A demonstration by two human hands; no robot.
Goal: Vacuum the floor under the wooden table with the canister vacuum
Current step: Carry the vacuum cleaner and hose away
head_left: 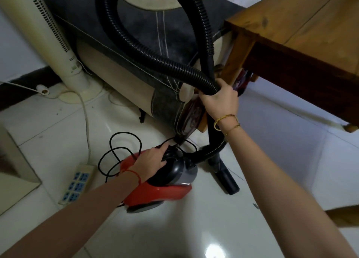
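A red and black canister vacuum [159,191] sits on the white tiled floor in front of me. My left hand [151,161] rests on its black top, fingers spread over the handle area. My right hand [220,98] is shut on the ribbed black hose [136,42] where it meets the wand, just beside the table leg. The hose loops high up and back down. Below my right wrist the black wand runs down to the floor nozzle [227,178], which lies on the tiles. The wooden table [303,28] stands at the upper right.
A cream and dark sofa [124,71] stands behind the vacuum. At the left are a cream tower fan [50,44], a white power strip [77,184] and white cables. The vacuum's black cord [116,152] coils on the floor.
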